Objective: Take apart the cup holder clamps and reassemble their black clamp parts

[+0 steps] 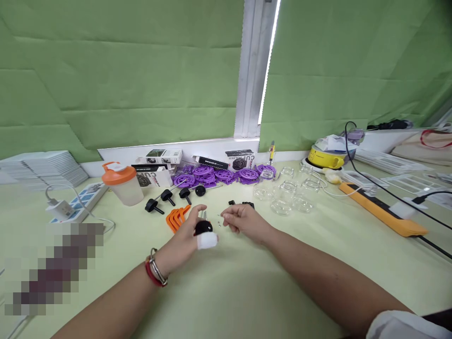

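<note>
My left hand (187, 240) grips a black round knob (203, 227) with a thin metal pin sticking up from it; the thumb has a white bandage. My right hand (242, 220) hovers just to the right of it, fingers pinched together near a tiny metal piece (219, 220); whether it holds the piece is unclear. Orange curved plastic pieces (175, 217) lie just left of my left hand. Three black knob screws (167, 197) lie behind them on the pale green table (226, 287).
Purple plastic wheels (219, 175) and small product boxes (158, 162) line the back wall. An orange-lidded shaker cup (122, 183) stands left, a power strip (76, 207) beyond it. Clear glass pieces (286, 195), a yellow device (326, 157) and an orange bar (383, 214) lie right.
</note>
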Action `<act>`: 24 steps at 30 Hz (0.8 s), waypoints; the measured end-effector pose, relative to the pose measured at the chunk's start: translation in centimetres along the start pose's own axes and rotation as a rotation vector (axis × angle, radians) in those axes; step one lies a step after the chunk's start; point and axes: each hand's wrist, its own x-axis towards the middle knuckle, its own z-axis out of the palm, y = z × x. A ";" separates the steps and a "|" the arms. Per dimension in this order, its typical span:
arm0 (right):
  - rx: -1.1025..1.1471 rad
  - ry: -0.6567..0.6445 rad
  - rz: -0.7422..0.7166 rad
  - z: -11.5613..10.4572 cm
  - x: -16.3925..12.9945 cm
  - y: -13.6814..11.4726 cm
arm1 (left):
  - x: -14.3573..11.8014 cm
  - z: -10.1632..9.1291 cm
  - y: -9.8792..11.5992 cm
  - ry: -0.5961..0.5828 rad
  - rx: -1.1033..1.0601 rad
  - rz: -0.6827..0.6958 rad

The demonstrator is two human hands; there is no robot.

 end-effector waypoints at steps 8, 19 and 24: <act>-0.918 0.113 -0.279 -1.6 1.8 2.0 | 0.4 -0.9 -0.6 -0.318 -0.508 -0.331; -1.222 0.062 -0.248 -0.8 2.8 2.4 | 0.9 -1.2 -1.2 -0.356 -0.482 -0.371; -1.230 0.075 -0.250 -0.5 2.5 2.2 | 1.1 -1.4 -1.4 -0.364 -0.498 -0.368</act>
